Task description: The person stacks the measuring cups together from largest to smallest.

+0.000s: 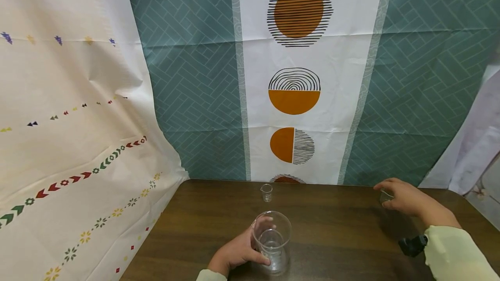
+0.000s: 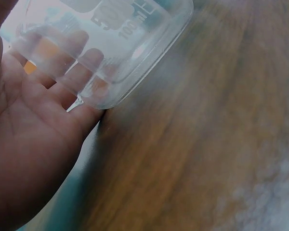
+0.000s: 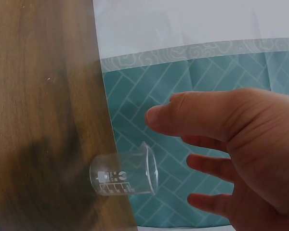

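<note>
My left hand (image 1: 244, 246) holds a large clear glass beaker (image 1: 287, 246) at the front middle of the table, fingers behind it and thumb across its near side. A smaller round glass rim shows inside this beaker. White markings are printed on the large beaker's wall (image 2: 130, 21) in the left wrist view. At the back right, my right hand (image 1: 410, 200) reaches over a small beaker (image 3: 123, 173). In the right wrist view its thumb and fingers are spread, with a gap between them and the glass.
A tiny beaker (image 1: 267, 193) stands near the table's back edge, beyond the large one. The brown wooden table (image 1: 332, 220) meets a patterned green and white cloth (image 1: 203, 99) at the back. A cream printed cloth (image 1: 78, 142) hangs along the left.
</note>
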Available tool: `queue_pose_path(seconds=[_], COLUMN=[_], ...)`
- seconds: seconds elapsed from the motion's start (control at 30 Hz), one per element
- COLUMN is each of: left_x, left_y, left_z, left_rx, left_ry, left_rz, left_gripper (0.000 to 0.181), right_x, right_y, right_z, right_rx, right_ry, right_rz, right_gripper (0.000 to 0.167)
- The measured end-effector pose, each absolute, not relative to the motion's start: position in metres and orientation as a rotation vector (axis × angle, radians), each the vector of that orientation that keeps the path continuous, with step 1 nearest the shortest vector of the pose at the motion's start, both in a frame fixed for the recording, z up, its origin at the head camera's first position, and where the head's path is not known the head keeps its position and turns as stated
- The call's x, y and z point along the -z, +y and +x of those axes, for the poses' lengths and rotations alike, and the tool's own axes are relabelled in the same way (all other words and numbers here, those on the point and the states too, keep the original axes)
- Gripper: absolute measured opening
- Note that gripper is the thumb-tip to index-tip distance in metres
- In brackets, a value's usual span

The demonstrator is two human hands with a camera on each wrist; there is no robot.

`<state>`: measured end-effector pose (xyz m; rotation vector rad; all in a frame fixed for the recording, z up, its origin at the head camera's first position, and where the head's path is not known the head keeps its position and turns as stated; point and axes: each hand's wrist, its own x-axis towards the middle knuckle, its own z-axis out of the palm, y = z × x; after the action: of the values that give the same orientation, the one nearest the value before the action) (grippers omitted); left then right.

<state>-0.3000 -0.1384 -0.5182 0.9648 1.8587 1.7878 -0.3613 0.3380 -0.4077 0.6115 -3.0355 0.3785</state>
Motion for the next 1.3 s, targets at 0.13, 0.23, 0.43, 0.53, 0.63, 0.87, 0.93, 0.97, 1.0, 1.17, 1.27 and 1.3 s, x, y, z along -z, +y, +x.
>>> queue_pose_path(seconds=[0.13,0.23,0.43,0.53,0.63,0.87,0.93,0.97,1.0,1.17,1.27,1.3], left_x=[0.518,0.519,0.519,0.519,0.519,0.519,0.520,0.520,0.520,0.519,0.518,0.518], left_y=[-0.139,-0.139,-0.140,-0.140,-0.140,-0.141,-0.141,-0.141,-0.141,-0.140,-0.140,-0.141], left_z=[-0.300,-0.301,-0.301,-0.301,-0.301,-0.301,-0.301,-0.301,-0.301,-0.302,-0.301,-0.301], left_rx=[-1.784,-1.779,-1.759,-1.751,-1.748,-1.753,-1.752,-1.752,-1.751,-1.747,-1.749,-1.750], left_ry=[1.862,1.866,1.889,1.899,1.902,1.896,1.897,1.895,1.894,1.876,1.872,1.870], left_rz=[0.958,0.958,0.964,0.965,0.974,0.983,0.983,0.982,0.982,0.969,0.958,0.954], left_gripper=[0.094,0.093,0.091,0.090,0.090,0.091,0.091,0.091,0.091,0.093,0.093,0.093], right_x=[0.408,0.408,0.410,0.412,0.413,0.415,0.416,0.416,0.416,0.418,0.418,0.418], right_y=[0.339,0.340,0.343,0.344,0.346,0.349,0.350,0.350,0.351,0.354,0.356,0.356], right_z=[-0.362,-0.362,-0.361,-0.362,-0.363,-0.366,-0.367,-0.367,-0.368,-0.368,-0.368,-0.368], right_rx=[-0.386,-0.387,-0.395,-0.394,-0.380,-0.368,-0.369,-0.368,-0.363,-0.353,-0.349,-0.346], right_ry=[-3.057,-3.058,-3.060,-3.053,-3.041,-3.051,-3.054,-3.058,-3.056,-3.044,-3.038,-3.035], right_rz=[0.589,0.588,0.584,0.591,0.594,0.591,0.589,0.586,0.592,0.608,0.606,0.609], right_gripper=[0.046,0.046,0.047,0.047,0.047,0.047,0.046,0.046,0.045,0.043,0.041,0.041])
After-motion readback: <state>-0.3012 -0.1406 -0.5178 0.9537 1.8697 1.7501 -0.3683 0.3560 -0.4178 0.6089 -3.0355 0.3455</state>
